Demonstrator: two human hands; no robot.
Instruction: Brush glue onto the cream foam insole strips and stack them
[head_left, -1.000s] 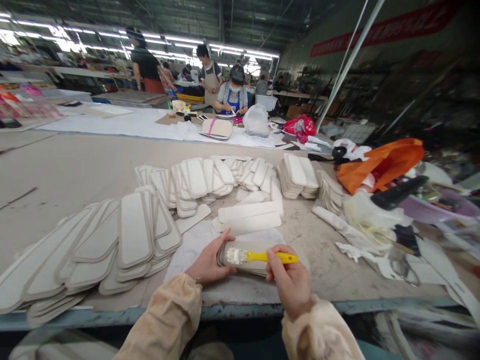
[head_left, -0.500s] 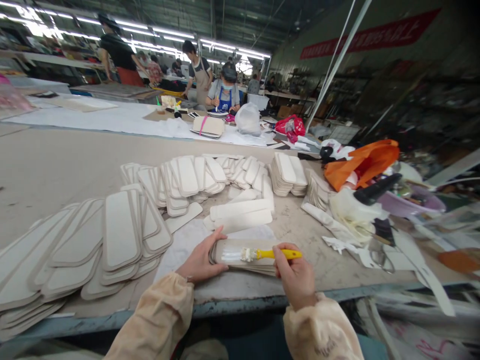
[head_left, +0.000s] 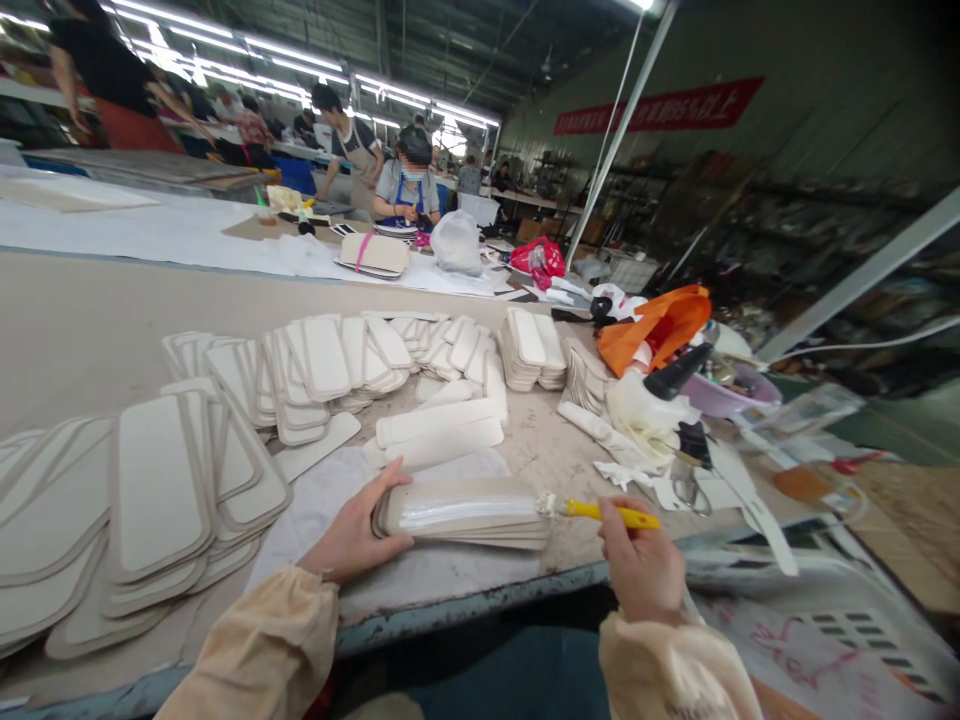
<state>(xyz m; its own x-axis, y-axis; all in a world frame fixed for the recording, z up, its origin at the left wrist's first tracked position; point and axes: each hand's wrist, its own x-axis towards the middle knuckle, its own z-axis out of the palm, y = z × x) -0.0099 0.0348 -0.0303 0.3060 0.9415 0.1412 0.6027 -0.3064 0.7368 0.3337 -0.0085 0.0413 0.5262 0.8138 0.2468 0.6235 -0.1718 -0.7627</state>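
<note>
Brush (head_left: 581, 508) with a yellow handle lies nearly level, its white-caked bristles at the right end of a low stack of panels (head_left: 465, 540); whether they touch that edge cannot be told. The stack lies crosswise near the front of the table (head_left: 555, 440), over a white sheet (head_left: 450, 580), its long sides running roughly left to right and its lower layers fanned toward the near side. A glossy white streak (head_left: 465, 510) covers much of the top panel, leaving a grey-beige margin along its edges. The left hand (head_left: 360, 528) clasps the left end of the stack, thumb along the near edge and fingers around the far corner. The right hand (head_left: 641, 555) pinches the brush handle between thumb and fingers, just beyond the stack's right end. Below both wrists runs the worn blue table edge (head_left: 480, 605), the stack set back from it by a band of sheet. Two pale strips (head_left: 442, 432) lie just behind the stack. Fanned panels (head_left: 161, 490) crowd the left side, and further rows (head_left: 322, 360) curve across the back, limiting room there. Rightward, exposed tabletop separates the stack from scissors (head_left: 686, 490) and scraps; beyond these stand an orange bag (head_left: 660, 325) and a purple basin (head_left: 739, 393).
</note>
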